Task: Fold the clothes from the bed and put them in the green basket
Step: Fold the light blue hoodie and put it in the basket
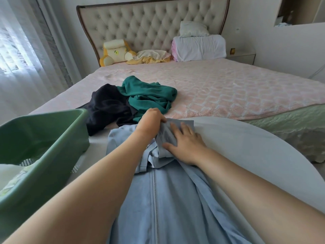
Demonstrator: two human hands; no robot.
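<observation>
Light blue garment [172, 199] with a zip down its middle lies spread lengthwise on a white rounded surface [246, 147] at the foot of the bed [228, 90], its far end bunched and partly folded back over itself. The left hand [151, 120] grips that far end, fingers curled into the cloth and mostly hidden behind the knuckles. The right hand [184, 143] lies flat just beside it, fingers straight and spread, pressing the folded-over flap down against the rest of the garment. The green basket [40, 134] stands to the left, near the garment but apart from it; something pale sits in its near corner, possibly folded cloth, though the edge of the view cuts it off. Just beyond the hands, on the pink quilted bedcover, a teal garment [149, 95] lies crumpled, overlapping a black garment [107, 106] on its left. At the tufted headboard [149, 27] rest a yellow plush toy [114, 51] and a white pillow [198, 46].
</observation>
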